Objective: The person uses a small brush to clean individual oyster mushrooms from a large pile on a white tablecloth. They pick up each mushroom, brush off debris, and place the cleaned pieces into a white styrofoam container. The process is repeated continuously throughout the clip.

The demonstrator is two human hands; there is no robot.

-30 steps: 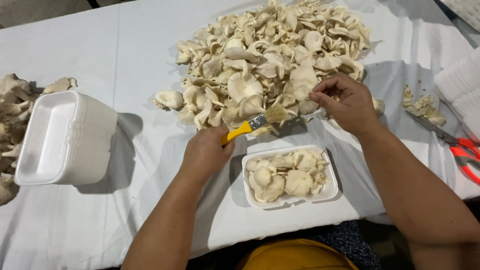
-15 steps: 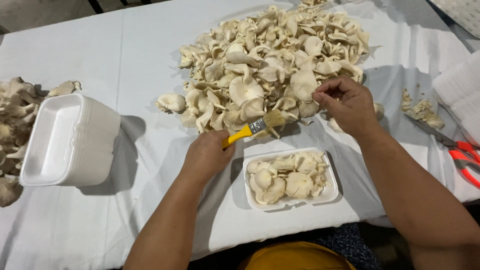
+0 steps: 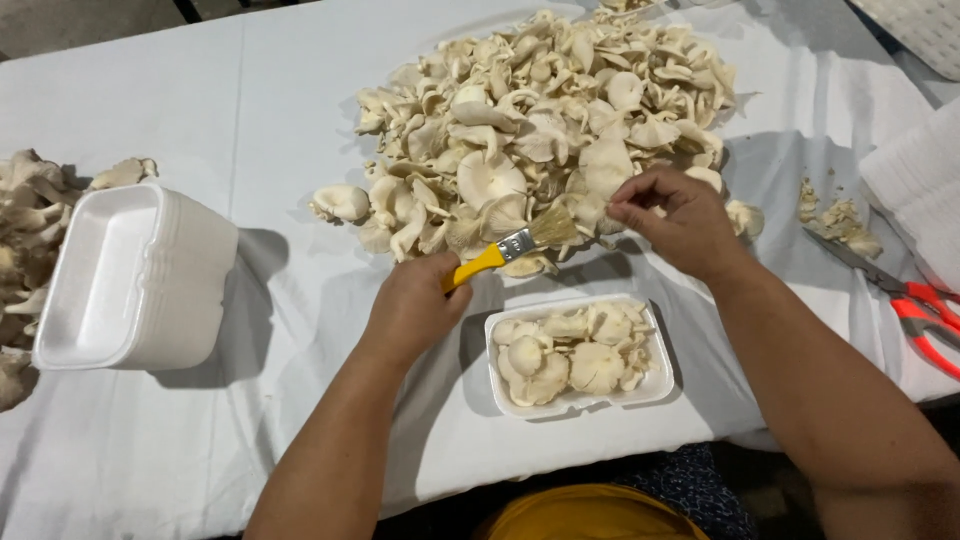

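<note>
Yellow-handled brush (image 3: 505, 248) gripped in left hand (image 3: 415, 305) | bristles meet right hand (image 3: 675, 220) (fingers pinched, contents unclear)

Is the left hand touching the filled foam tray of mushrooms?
Apart. The head view shows the left hand gripping the yellow-handled brush, with bare white tablecloth between it and the tray.

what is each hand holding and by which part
The left hand grips a paintbrush by its yellow handle, bristles pointing at the mushroom pile. The right hand pinches something small at the pile's edge; what it is cannot be told.
</note>
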